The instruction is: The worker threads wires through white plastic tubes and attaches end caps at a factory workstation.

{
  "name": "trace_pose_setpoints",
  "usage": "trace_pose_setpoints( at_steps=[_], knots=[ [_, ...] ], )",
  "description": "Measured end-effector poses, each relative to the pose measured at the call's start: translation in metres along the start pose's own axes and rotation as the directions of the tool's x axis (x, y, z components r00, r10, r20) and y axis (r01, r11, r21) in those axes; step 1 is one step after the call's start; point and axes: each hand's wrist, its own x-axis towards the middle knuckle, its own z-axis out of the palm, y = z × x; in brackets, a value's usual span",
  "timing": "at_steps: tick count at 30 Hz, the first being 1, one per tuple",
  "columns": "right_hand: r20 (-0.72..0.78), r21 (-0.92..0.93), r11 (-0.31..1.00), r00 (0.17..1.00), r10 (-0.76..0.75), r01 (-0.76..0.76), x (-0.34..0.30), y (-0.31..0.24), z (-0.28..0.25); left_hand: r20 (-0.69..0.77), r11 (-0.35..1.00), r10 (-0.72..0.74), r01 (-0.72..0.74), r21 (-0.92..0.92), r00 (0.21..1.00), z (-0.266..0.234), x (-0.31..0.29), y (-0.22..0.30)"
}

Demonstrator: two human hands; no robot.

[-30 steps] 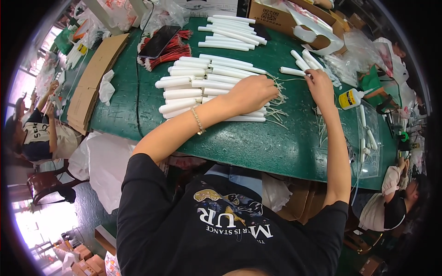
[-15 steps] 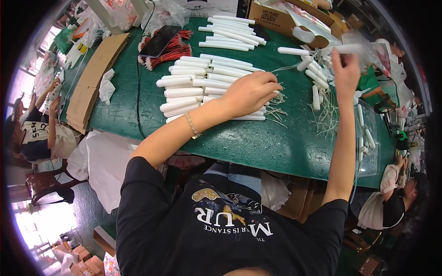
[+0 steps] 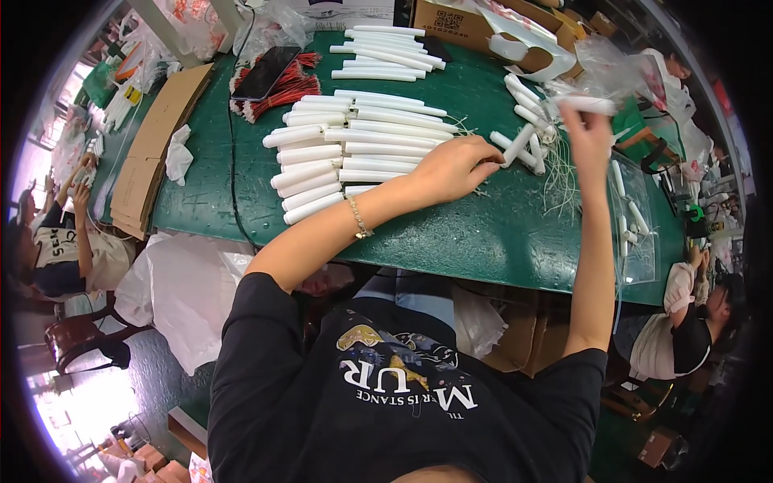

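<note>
Rows of slim white plastic tubes with thin pale wires lie on the green table. My left hand reaches over their right end. Its thumb and fingers close together at the lower end of a tilted white tube; whether they grip the tube or its wire is hard to see. To the right, my right hand is raised over the table, its fingers closed on another white tube, blurred by motion. Between the hands, a loose heap of white tubes trails tangled wires.
A black phone rests on red wire bundles. More white tubes lie at the back, near a cardboard box. Flat cardboard lies at left. Clear plastic bags are at right. People sit at both sides.
My left hand has shifted slightly right and down, and a white tube now tilts against its fingertips. My right hand still holds its tube; the whole view has shifted a little.
</note>
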Motion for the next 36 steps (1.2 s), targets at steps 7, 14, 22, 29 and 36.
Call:
trace_pose_setpoints(
  at_steps=[7,14,22,29,36],
  knots=[
    [0.080,0.133,0.970,0.978,0.193,-0.202,0.004,0.009,-0.017,0.011,1.000,-0.014,0.014,0.012,1.000,0.000,-0.004,0.004],
    [0.140,-0.092,0.994,0.988,0.070,-0.057,-0.015,0.064,-0.027,0.027,1.000,-0.004,0.005,-0.014,1.000,0.012,0.003,0.007],
    [0.191,-0.167,0.976,0.966,0.172,-0.140,-0.018,0.034,-0.026,0.027,0.997,-0.074,0.075,-0.025,0.997,0.012,0.005,0.008],
    [0.181,0.257,0.905,0.937,0.299,-0.339,-0.046,-0.027,-0.021,-0.290,0.963,-0.176,0.103,-0.249,0.941,0.015,0.017,0.010],
    [0.183,0.428,0.861,0.959,0.216,-0.276,-0.089,-0.061,-0.024,-0.095,0.970,-0.071,0.047,-0.240,0.993,0.003,0.022,0.040]
  ],
)
